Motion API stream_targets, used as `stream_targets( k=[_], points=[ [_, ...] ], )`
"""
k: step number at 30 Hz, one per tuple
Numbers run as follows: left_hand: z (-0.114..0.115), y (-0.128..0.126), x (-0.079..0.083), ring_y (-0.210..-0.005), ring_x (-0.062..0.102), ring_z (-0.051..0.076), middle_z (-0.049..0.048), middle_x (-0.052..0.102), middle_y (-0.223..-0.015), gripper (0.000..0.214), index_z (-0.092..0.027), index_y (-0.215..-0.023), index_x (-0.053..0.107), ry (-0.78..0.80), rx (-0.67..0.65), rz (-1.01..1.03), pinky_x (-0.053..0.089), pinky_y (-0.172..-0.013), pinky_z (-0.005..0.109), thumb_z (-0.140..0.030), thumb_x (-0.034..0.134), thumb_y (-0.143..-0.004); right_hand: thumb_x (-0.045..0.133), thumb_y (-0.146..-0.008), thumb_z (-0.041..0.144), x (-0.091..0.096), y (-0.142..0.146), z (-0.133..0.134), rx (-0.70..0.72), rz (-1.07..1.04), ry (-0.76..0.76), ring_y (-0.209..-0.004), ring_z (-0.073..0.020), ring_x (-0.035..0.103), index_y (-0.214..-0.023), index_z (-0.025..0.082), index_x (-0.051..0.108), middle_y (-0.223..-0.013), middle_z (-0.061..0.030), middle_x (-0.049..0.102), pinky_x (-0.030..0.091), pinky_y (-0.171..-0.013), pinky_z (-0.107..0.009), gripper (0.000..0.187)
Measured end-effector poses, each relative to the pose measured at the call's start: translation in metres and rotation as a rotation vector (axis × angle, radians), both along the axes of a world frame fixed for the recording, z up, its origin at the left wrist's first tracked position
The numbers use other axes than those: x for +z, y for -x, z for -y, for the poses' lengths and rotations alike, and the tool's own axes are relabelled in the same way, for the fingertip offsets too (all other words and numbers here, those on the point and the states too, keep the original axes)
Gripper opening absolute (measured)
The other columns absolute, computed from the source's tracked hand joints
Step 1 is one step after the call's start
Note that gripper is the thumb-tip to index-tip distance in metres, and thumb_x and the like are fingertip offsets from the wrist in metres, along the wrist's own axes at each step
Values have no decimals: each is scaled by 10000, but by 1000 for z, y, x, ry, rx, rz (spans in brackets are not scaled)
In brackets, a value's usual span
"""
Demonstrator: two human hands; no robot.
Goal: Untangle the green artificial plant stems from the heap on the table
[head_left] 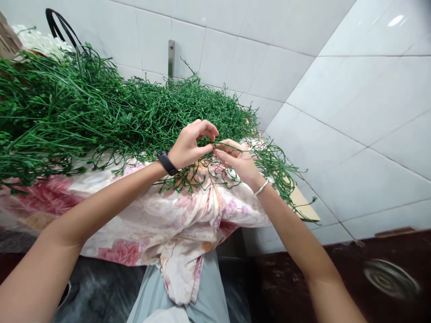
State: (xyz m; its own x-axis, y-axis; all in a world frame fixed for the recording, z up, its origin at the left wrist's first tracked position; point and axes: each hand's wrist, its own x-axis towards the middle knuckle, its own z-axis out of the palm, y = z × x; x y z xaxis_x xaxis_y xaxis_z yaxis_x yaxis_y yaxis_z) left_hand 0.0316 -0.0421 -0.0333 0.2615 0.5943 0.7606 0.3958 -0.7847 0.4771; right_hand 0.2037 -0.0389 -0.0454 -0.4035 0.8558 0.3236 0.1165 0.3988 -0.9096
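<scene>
A big heap of green plastic stems (101, 107) lies on a table covered by a pink floral cloth (161, 220). My left hand (190, 143), with a black band on its wrist, is curled in a pinch on one thin green stem (210, 142) at the heap's front edge. My right hand (237, 161), wearing a silver bracelet, meets it from the right with its fingertips closed on the same stem. Loose stems trail over the cloth under both hands.
White tiled walls (336, 112) close the corner behind and to the right. White artificial flowers (40, 42) and a black handle (60, 27) sit at the back left. A metal bracket (171, 58) is on the wall. A board corner (303, 206) juts out right of the cloth. Dark floor lies below.
</scene>
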Motion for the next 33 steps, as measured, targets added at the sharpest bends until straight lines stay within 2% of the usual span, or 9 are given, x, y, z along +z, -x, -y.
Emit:
stream_targets(
  k=[5, 8, 11, 15, 18, 21, 26, 29, 33],
  points=[
    [-4, 0, -1, -731, 572, 120, 22, 619, -767, 208, -132, -841, 551, 168, -114, 112, 388, -639, 248, -115, 564, -634, 530, -784, 349, -4, 2, 4, -187, 186, -410, -560, -66, 440, -853, 159, 582, -699, 2, 523, 341, -519, -213, 210],
    [-3, -1, -1, -735, 570, 117, 20, 616, -767, 223, -134, -859, 546, 150, -127, 101, 391, -641, 245, -131, 579, -638, 491, -808, 336, -4, 2, 6, -245, 257, -489, -533, -68, 432, -784, 151, 579, -626, 8, 505, 333, -519, -219, 206],
    [-1, -1, 0, -753, 561, 119, 15, 614, -782, 219, -152, -864, 537, 69, -95, 49, 396, -661, 252, -119, 561, -649, 476, -811, 337, -1, 1, 5, -169, 151, -336, -500, -57, 400, -678, 153, 546, -572, 23, 444, 306, -481, -209, 237],
    [-1, 1, 2, -762, 559, 112, 17, 606, -821, 194, -161, -849, 530, -4, -63, 80, 406, -663, 249, -114, 548, -662, 478, -786, 300, 6, -1, 1, -72, -41, 36, -388, -32, 289, -609, 150, 500, -459, 57, 361, 194, -379, -190, 233],
    [-4, 4, 5, -759, 563, 106, 9, 607, -820, 198, -171, -846, 525, 36, -77, 175, 424, -659, 240, -166, 590, -659, 481, -776, 301, 8, -3, -1, -56, -44, 111, -365, -30, 287, -635, 146, 519, -446, 56, 386, 181, -354, -184, 212],
    [-8, 7, 5, -745, 569, 102, 5, 612, -797, 234, -172, -840, 527, 118, -113, 288, 446, -667, 237, -235, 640, -646, 489, -779, 314, 5, -5, -4, -167, 35, -64, -411, -45, 374, -692, 144, 571, -505, 32, 462, 264, -381, -188, 208],
    [-11, 7, 3, -712, 598, 109, 11, 621, -742, 262, -147, -829, 540, 278, -166, 432, 483, -679, 254, -247, 675, -627, 544, -744, 255, -1, -10, -12, -550, 228, -540, -596, -87, 467, -661, 168, 614, -686, -9, 534, 395, -568, -249, 139],
    [-11, 7, 4, -729, 612, 120, 18, 631, -745, 242, -139, -828, 552, 315, -168, 457, 494, -701, 267, -213, 669, -630, 559, -716, 211, -2, -12, -15, -673, 262, -613, -603, -102, 464, -612, 166, 595, -691, -15, 524, 409, -632, -291, 119],
    [-12, 7, 5, -751, 621, 123, 18, 635, -750, 200, -144, -839, 557, 300, -171, 451, 496, -731, 276, -194, 638, -662, 562, -694, 193, 0, -13, -13, -719, 292, -615, -610, -121, 468, -596, 173, 575, -683, -15, 513, 409, -659, -322, 101]
  ],
)
